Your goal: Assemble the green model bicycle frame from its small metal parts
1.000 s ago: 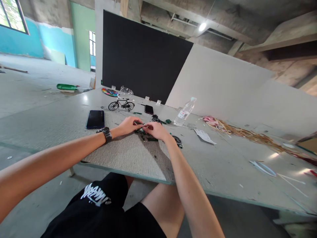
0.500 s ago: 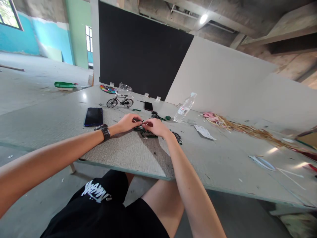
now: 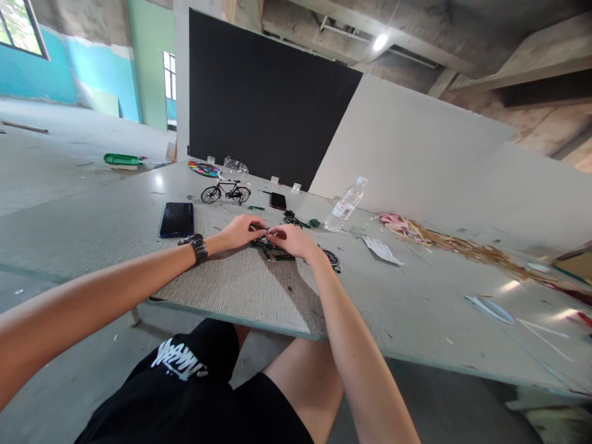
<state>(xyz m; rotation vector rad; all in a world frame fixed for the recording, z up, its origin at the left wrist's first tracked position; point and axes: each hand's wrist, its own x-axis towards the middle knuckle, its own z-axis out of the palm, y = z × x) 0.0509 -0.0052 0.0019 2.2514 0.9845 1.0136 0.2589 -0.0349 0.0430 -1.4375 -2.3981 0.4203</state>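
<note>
My left hand (image 3: pixel 241 232) is closed, with thumb and fingertips pinched on the upper left part of a small dark green model bicycle frame (image 3: pixel 280 257). From the other side, my right hand (image 3: pixel 294 239) pinches the same frame, its fingertips nearly meeting those of the left. The frame rests low over the table, and the fingers cover much of its upper part. Just right of my right wrist lies a small loose model wheel (image 3: pixel 330 258). Another dark wheel (image 3: pixel 292 220) lies behind the hands, near a small green piece (image 3: pixel 314 222).
A complete black model bicycle (image 3: pixel 226 192) stands at the back left. A phone (image 3: pixel 177 219) lies left of my hands and another phone (image 3: pixel 278 201) behind them. A clear bottle (image 3: pixel 346 205), a paper sheet (image 3: pixel 382 250) and straw-like strips (image 3: pixel 444 242) are to the right on the table (image 3: pixel 416 308).
The whole view has shifted slightly. My hands stay together on the model bicycle frame, with only a very small shift of the fingers.
</note>
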